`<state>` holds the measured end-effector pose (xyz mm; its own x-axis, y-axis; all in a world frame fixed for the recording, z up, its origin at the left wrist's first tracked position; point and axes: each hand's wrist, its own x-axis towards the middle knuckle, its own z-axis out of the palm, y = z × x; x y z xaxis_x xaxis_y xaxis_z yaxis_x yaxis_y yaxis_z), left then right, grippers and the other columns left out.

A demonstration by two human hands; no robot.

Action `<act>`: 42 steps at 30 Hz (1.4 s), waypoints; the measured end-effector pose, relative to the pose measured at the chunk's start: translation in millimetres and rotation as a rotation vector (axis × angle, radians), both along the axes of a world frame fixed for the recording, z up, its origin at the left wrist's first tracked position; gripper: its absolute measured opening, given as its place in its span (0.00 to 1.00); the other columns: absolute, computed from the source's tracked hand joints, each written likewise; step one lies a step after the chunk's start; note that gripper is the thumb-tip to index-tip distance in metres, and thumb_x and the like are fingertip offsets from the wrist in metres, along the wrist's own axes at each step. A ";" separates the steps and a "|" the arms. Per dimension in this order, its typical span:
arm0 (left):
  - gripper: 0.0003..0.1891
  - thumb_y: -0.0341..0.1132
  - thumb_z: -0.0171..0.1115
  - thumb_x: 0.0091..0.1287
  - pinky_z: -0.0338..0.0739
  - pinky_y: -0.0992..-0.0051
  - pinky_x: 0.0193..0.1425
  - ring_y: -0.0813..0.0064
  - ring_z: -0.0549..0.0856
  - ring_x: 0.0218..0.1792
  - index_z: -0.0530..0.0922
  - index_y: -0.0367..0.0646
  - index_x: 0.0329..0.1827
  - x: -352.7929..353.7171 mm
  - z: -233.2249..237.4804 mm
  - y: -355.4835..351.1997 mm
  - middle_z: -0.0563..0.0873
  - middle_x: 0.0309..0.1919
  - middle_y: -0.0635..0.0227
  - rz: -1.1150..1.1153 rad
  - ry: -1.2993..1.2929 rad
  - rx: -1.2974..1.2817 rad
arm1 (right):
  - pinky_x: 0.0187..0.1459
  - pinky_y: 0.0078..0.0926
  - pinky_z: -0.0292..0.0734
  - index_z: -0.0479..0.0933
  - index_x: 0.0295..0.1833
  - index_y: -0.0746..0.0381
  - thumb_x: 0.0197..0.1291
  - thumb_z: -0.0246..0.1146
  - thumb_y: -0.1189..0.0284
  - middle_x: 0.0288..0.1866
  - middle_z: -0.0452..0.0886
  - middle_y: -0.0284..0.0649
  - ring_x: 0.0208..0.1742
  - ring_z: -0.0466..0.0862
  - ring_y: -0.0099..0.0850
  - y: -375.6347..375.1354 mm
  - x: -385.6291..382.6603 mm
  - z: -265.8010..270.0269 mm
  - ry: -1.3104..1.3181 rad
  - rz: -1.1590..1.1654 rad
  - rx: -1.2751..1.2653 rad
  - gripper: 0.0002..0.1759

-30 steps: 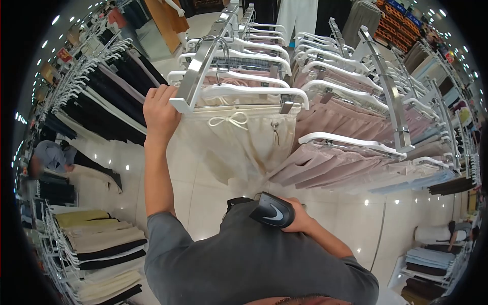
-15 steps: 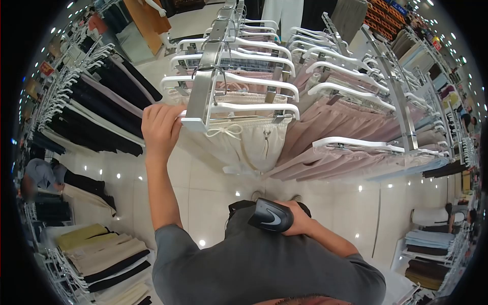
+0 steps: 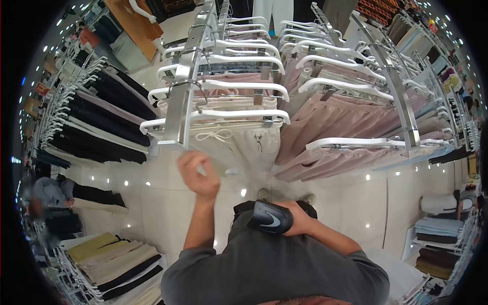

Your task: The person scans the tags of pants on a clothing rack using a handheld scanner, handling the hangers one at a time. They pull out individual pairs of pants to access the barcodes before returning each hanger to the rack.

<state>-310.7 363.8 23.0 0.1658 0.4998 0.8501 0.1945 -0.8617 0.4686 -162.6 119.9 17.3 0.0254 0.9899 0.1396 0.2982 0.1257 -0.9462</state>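
Note:
My left hand [image 3: 199,174] is in the air just below the end of a metal rail [image 3: 179,114]. Its fingers are loosely curled, apart from the thumb, slightly blurred, with nothing seen in them. Right behind it, cream trousers [image 3: 241,145] with a drawstring bow hang from a white hanger [image 3: 231,115] on that rail. At my waist, my right hand [image 3: 301,218] is closed around a black curved object [image 3: 269,217] bearing a light swoosh mark; its exact kind is not clear, and some fingers are hidden behind it.
Pink trousers [image 3: 330,119] hang on a second rail [image 3: 394,81] to the right. Dark trousers [image 3: 96,122] fill a rack at left. Folded trousers [image 3: 114,259] lie on a stand at lower left. A bending person [image 3: 53,192] is at far left.
My left hand has let go of the front hanger by the rail end and moved right and down. That hanger now sits further left across the rail. My right hand keeps its hold.

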 end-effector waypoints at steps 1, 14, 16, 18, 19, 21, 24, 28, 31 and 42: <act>0.09 0.16 0.61 0.64 0.75 0.67 0.54 0.61 0.79 0.46 0.78 0.36 0.45 11.0 -6.7 -12.7 0.80 0.43 0.59 -0.073 -0.001 -0.072 | 0.45 0.39 0.82 0.79 0.53 0.65 0.46 0.72 0.72 0.42 0.85 0.49 0.43 0.86 0.52 -2.4 2.4 0.5 -0.002 -0.010 0.009 0.25; 0.14 0.33 0.53 0.83 0.78 0.80 0.41 0.81 0.83 0.29 0.79 0.35 0.62 111.4 -15.4 -146.9 0.85 0.26 0.68 -1.028 0.329 -1.204 | 0.40 0.38 0.80 0.80 0.53 0.67 0.42 0.77 0.70 0.36 0.84 0.46 0.35 0.85 0.50 -82.1 43.4 -7.4 0.047 -0.308 0.178 0.29; 0.17 0.36 0.52 0.84 0.80 0.77 0.45 0.80 0.84 0.35 0.76 0.36 0.68 129.3 -9.7 -149.9 0.87 0.33 0.65 -1.300 0.339 -1.156 | 0.39 0.37 0.79 0.79 0.52 0.67 0.41 0.77 0.70 0.35 0.83 0.47 0.34 0.84 0.49 -93.6 50.4 -13.6 -0.034 -0.321 0.191 0.29; 0.19 0.36 0.51 0.84 0.81 0.74 0.47 0.77 0.85 0.39 0.74 0.35 0.71 152.0 4.1 -158.4 0.87 0.39 0.62 -1.370 0.306 -1.133 | 0.39 0.37 0.79 0.79 0.52 0.67 0.41 0.77 0.71 0.36 0.82 0.46 0.33 0.83 0.48 -98.7 60.5 -10.2 0.021 -0.321 0.258 0.29; 0.21 0.35 0.50 0.84 0.81 0.72 0.50 0.75 0.86 0.44 0.71 0.35 0.74 163.2 12.8 -162.8 0.88 0.45 0.59 -1.443 0.276 -1.099 | 0.39 0.38 0.78 0.79 0.51 0.68 0.40 0.77 0.70 0.36 0.82 0.46 0.33 0.83 0.49 -102.1 65.1 -6.9 0.011 -0.324 0.276 0.29; 0.22 0.35 0.49 0.84 0.82 0.71 0.52 0.72 0.86 0.48 0.67 0.35 0.77 182.0 28.3 -172.9 0.86 0.51 0.56 -1.502 0.217 -1.098 | 0.39 0.38 0.78 0.79 0.51 0.68 0.40 0.77 0.70 0.36 0.82 0.46 0.33 0.82 0.49 -107.3 74.4 0.0 -0.024 -0.317 0.298 0.30; 0.27 0.32 0.47 0.84 0.82 0.68 0.55 0.67 0.84 0.56 0.57 0.37 0.84 207.6 41.5 -181.3 0.81 0.62 0.53 -1.614 0.150 -1.106 | 0.39 0.38 0.78 0.79 0.50 0.69 0.39 0.77 0.70 0.36 0.82 0.46 0.33 0.82 0.49 -121.0 89.9 -1.9 -0.043 -0.301 0.327 0.29; 0.25 0.33 0.46 0.85 0.83 0.66 0.57 0.63 0.84 0.60 0.60 0.34 0.81 233.4 48.1 -195.4 0.79 0.67 0.50 -1.566 0.017 -1.082 | 0.48 0.40 0.79 0.79 0.55 0.69 0.38 0.78 0.66 0.44 0.85 0.49 0.42 0.85 0.49 -138.5 110.4 -1.5 -0.040 -0.260 0.192 0.36; 0.23 0.35 0.45 0.85 0.83 0.65 0.58 0.62 0.84 0.61 0.62 0.32 0.78 246.2 51.3 -201.2 0.79 0.68 0.50 -1.493 -0.011 -1.062 | 0.40 0.37 0.79 0.79 0.50 0.69 0.38 0.77 0.70 0.35 0.82 0.48 0.33 0.83 0.50 -144.5 126.9 0.7 0.016 -0.278 0.248 0.30; 0.22 0.34 0.51 0.82 0.86 0.60 0.55 0.53 0.86 0.60 0.69 0.28 0.72 278.8 61.0 -187.5 0.79 0.68 0.44 -1.238 -0.081 -1.011 | 0.42 0.38 0.79 0.78 0.53 0.72 0.35 0.77 0.65 0.37 0.81 0.49 0.36 0.82 0.51 -167.6 176.4 -17.0 0.101 -0.168 0.256 0.36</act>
